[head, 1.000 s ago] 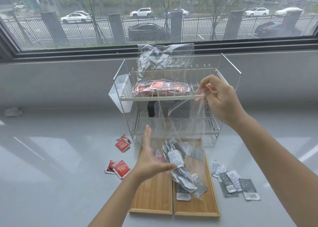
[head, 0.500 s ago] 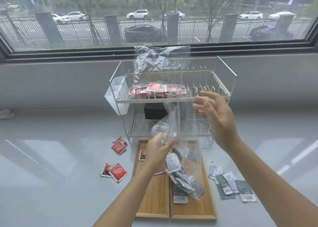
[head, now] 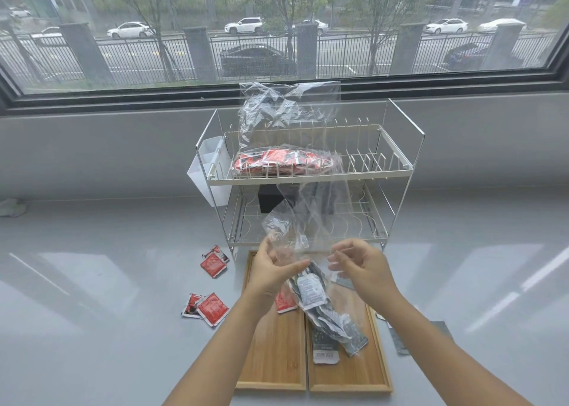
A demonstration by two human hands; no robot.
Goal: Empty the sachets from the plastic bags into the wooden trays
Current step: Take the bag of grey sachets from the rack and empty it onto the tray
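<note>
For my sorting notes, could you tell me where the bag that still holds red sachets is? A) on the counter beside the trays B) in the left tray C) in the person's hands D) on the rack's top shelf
D: the bag of red sachets lies on the top shelf of the wire rack.

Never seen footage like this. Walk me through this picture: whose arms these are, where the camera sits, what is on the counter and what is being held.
No machine here: a person wears a wide-angle camera on the head, looking forward and down, so the two bare arms are their own. The left hand and right hand both hold a crumpled clear plastic bag, which looks empty, above two wooden trays lying side by side on a grey counter. Grey sachets lie piled in the right tray; one red sachet shows in the left. More red sachets lie loose on the counter. Behind stands a wire rack, its upper shelf holding another bag full of red sachets.
</note>
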